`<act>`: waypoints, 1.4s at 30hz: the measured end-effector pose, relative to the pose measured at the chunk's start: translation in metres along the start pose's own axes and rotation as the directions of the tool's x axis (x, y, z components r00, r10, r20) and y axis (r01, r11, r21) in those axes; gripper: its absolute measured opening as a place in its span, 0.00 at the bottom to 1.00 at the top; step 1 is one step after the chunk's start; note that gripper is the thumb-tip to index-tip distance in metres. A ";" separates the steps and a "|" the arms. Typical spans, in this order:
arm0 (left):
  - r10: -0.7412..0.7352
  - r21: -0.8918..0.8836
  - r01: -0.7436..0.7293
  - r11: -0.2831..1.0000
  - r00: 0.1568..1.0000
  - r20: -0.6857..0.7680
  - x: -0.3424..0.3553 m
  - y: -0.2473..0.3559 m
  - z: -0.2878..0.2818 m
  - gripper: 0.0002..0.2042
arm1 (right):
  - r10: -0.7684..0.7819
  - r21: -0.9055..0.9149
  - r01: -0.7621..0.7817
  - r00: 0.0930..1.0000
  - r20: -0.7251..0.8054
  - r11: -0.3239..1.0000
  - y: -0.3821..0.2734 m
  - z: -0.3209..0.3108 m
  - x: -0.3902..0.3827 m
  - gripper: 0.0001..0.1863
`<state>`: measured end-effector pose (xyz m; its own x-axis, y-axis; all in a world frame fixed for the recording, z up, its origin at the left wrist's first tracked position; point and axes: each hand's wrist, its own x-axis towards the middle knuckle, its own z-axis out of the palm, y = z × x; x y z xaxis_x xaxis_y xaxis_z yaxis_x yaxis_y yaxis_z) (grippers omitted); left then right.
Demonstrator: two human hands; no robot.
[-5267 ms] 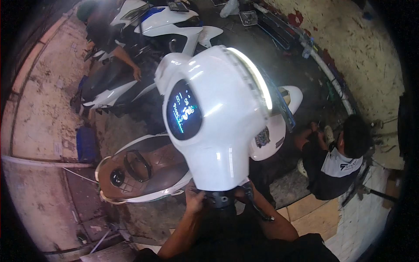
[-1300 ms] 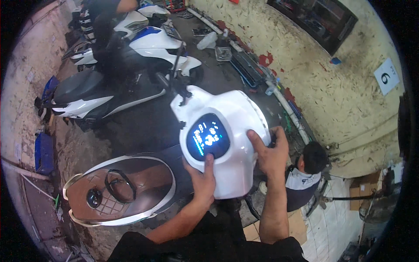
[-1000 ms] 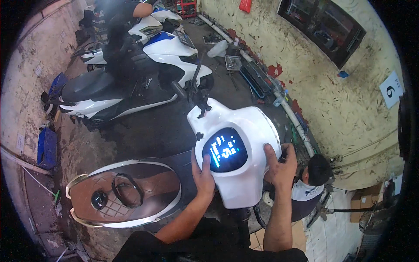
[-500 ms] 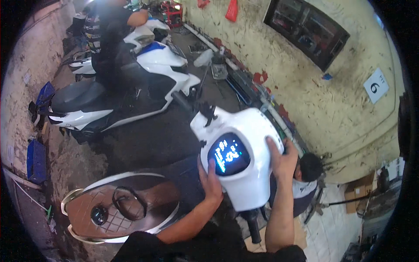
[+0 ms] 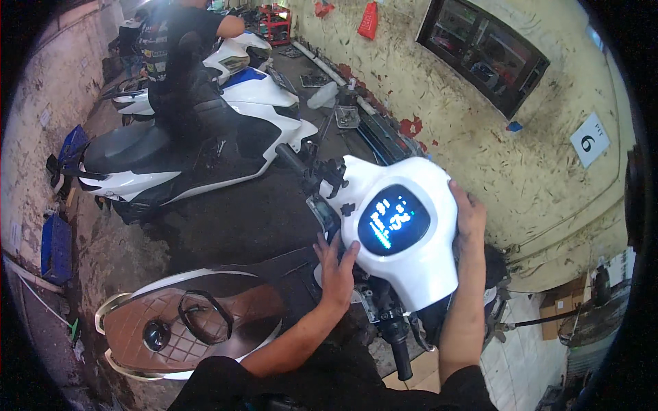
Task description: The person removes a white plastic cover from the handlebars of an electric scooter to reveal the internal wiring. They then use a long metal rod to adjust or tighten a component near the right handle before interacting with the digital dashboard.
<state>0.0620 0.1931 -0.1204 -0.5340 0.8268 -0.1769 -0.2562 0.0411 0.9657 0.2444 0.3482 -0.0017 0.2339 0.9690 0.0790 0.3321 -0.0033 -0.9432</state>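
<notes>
I hold a white plastic scooter headlamp housing (image 5: 425, 274) with a lit dash display (image 5: 392, 220) over the handlebar. My right hand (image 5: 469, 216) grips its right edge, fingers mostly hidden around the side. My left hand (image 5: 337, 270) is at the lower left side, thumb against the housing, other fingers spread. Metal clamps and switch parts of the handlebar show past the housing, with a black grip (image 5: 399, 353) hanging below it. Behind my left arm, the brown seat (image 5: 137, 308) carries a black ring-shaped piece (image 5: 204, 316) and a round black part (image 5: 156, 335).
A person (image 5: 175, 48) in black stands among white scooters (image 5: 130, 178) at the upper left. Another person, partly hidden, is low behind my right arm. Blue bins (image 5: 56, 246) line the left wall; pipes, tools and containers line the right wall, near a red rack (image 5: 274, 27); cardboard (image 5: 555, 312) sits right.
The housing has moved up and right, showing more handlebar. My right hand has risen along its edge; my left fingers have spread from their grip. Earlier, it hid much of the view.
</notes>
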 end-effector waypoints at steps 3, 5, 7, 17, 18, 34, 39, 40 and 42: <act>0.105 0.090 -0.109 0.990 0.993 0.051 0.012 -0.007 -0.008 0.26 | 0.024 0.078 -0.032 0.995 0.096 0.996 0.001 -0.003 0.018 0.28; 0.190 -0.060 -0.189 0.980 0.982 0.012 0.018 -0.012 -0.015 0.20 | 0.058 0.175 -0.095 0.977 0.204 0.980 0.007 -0.001 0.026 0.28; 0.160 -0.178 -0.167 0.970 0.986 -0.054 0.015 -0.016 -0.027 0.17 | 0.124 0.175 -0.168 0.964 0.236 0.970 0.016 0.005 0.034 0.29; 0.043 0.233 -0.131 0.964 0.937 0.348 -0.026 0.016 -0.039 0.13 | 0.245 0.294 -0.330 0.925 0.289 0.897 0.015 -0.027 0.040 0.35; 0.054 0.220 -0.139 0.966 0.934 0.354 -0.029 0.019 -0.032 0.13 | 0.251 0.331 -0.326 0.935 0.250 0.886 0.017 -0.032 0.035 0.35; 0.125 0.142 -0.206 0.968 0.891 0.436 -0.018 0.003 0.018 0.21 | 0.329 0.409 -0.351 0.936 0.125 0.842 0.025 -0.041 0.001 0.34; 0.212 0.361 -0.401 0.842 0.861 0.463 -0.006 -0.008 0.010 0.19 | 0.330 0.441 -0.366 0.931 0.158 0.820 0.024 -0.050 -0.017 0.33; 0.286 0.370 -0.534 0.760 0.786 0.548 -0.001 -0.009 0.007 0.19 | 0.362 0.443 -0.396 0.918 0.164 0.804 0.024 -0.052 -0.023 0.32; 0.366 0.369 -0.663 0.651 0.701 0.612 0.006 -0.005 -0.001 0.19 | 0.273 0.440 -0.279 0.959 0.078 0.853 0.027 -0.056 -0.043 0.31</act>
<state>0.0597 0.1975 -0.1264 0.0256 0.9381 0.3454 0.4845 -0.3138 0.8165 0.2946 0.2923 -0.0120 0.2431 0.9477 -0.2067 -0.1841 -0.1641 -0.9691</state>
